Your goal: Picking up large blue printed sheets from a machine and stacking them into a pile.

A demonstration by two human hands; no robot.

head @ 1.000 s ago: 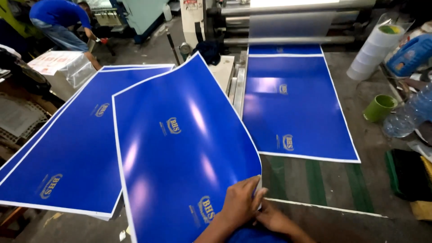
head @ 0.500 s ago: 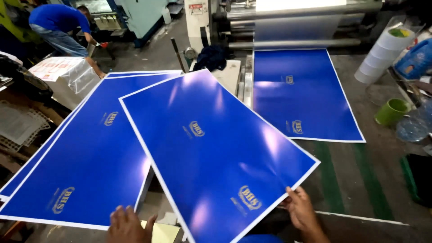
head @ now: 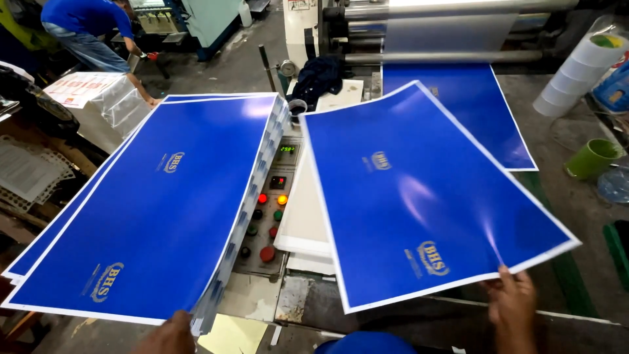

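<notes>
Left hand: low at the bottom edge of the view, only the back and knuckles visible, fingers hidden; grip cannot be determined. Right hand: raised from the lower right, back toward the camera, fingers extended upward and pinched closed. The hands are well apart.
</notes>
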